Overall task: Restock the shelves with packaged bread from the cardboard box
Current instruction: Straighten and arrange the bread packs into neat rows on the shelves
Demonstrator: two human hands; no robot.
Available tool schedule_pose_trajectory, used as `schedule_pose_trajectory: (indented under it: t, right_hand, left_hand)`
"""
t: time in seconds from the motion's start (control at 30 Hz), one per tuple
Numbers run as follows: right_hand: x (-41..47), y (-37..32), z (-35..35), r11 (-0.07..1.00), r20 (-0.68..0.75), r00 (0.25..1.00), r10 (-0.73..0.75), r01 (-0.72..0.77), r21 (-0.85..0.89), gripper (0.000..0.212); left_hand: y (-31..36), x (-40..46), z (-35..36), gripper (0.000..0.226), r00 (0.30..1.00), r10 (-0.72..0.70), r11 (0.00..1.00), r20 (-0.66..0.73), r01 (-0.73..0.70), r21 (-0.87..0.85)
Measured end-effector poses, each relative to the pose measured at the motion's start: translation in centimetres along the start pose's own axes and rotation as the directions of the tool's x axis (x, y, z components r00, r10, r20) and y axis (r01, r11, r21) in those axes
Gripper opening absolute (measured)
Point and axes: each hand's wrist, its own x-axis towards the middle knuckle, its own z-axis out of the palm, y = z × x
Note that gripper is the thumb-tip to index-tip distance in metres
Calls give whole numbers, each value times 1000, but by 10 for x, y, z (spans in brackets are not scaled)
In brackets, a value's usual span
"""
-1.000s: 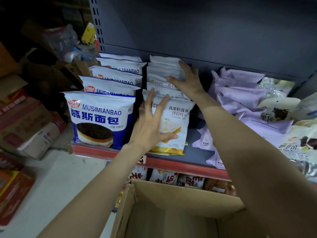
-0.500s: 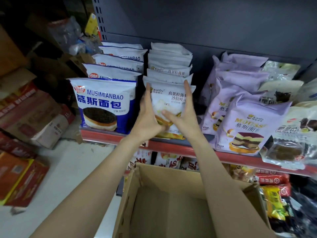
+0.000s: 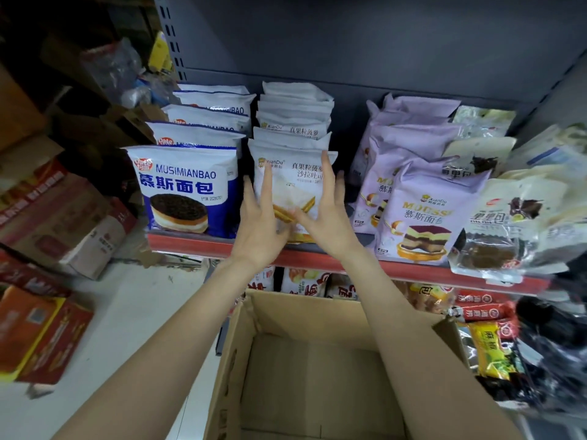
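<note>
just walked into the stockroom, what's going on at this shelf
A person is restocking bread. Both hands, left hand and right hand, lie with straight fingers on the front white sandwich-toast packet, squaring up its row on the red-edged shelf, between the blue-and-white mousse bread bags and the lilac mousse cake bags. The brown cardboard box below shows no packets in its visible part.

Two bare forearms, no sleeves, no watch or rings visible; left hand [image 3: 260,223] & right hand [image 3: 327,217] ungloved, slim fingers, short nails.
</note>
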Motion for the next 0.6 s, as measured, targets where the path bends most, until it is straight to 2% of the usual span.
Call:
schedule_pose_trajectory:
  t: [0.07,0.13,0.2,0.27,0.33,0.4,0.5,0.6]
  right_hand:
    - [-22,-13,-14,995,-38,999,-33,30,-96,74]
    - [-47,-26,-35,984,-101,991,-83,65,-165,55]
    - [-74,-32,-61,979,-210,969,-128,90,-184,42]
    - [-97,-33,-88,985,-346,931,-120,67,-160,39]
    - [-113,-25,-111,992,-449,892,-40,-18,-124,43]
    - [-120,-13,-130,983,-467,884,33,-113,-144,52]
    - [-112,5,-144,946,-382,922,59,-174,-274,61]
    - [-96,22,-146,926,-314,947,70,-178,-332,65]
  left_hand:
    - [16,-19,-3,92,1000,-20,994,15,18,111]
    - [33,-37,-10,78,997,60,989,-44,-53,138]
    - [51,-52,-17,67,978,177,984,-106,-176,18]
    - [69,-61,-20,64,965,239,950,-110,-256,-177]
    - [82,-63,-15,70,962,266,911,-55,-269,-311]
    - [93,-59,-4,82,963,270,902,8,-250,-352]
    - [106,-45,22,99,970,234,908,65,-194,-371]
    - [110,-22,50,113,979,184,926,92,-141,-350]
